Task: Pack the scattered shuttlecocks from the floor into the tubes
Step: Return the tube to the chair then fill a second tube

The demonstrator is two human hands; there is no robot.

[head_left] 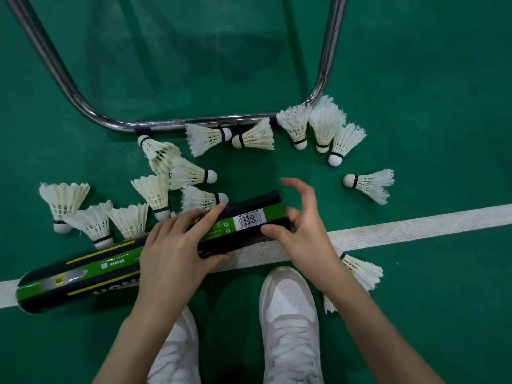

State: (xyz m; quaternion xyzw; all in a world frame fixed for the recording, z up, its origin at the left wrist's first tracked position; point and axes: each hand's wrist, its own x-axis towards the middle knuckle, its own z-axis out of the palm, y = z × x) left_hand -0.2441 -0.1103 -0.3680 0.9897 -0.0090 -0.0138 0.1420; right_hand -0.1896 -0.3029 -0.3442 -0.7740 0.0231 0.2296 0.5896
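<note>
Crouched over a green floor (pixel 415 65), white shoes (pixel 288 309) below. Long black-and-green tube (pixel 133 261) held low and nearly level across the white court line (pixel 415 220), far end pointing up-right. Left hand (pixel 177 245) wrapped over the tube's middle, fingers curled round it, thumb under. Right hand (pixel 302 225) at the far end of the tube: thumb against the end by the barcode, other fingers raised and loosely spread, apparently clasping nothing; whether a cap sits there cannot be told.

White feather shuttlecocks (pixel 249 137) scattered on the floor: a cluster just beyond the tube on the left, a row along the chrome frame (pixel 194 121), one alone at right (pixel 368 184), another partly hidden beneath the right forearm (pixel 363 270). None seen in the tube yet; packing seemingly barely begun.

Handling, as a guess: tube likely light, stiff cardboard, smooth wrap a little slippery, best gripped mid-length as now. Shuttlecocks featherweight, feathers brittle and easily bent; safer taken by the rounded cork, fed cork-first, never squeezed at the skirt.

Readable print: "12 PIECES" near the near end, a barcode with small digits too fine to read, large white letters partly hidden under the left wrist.
</note>
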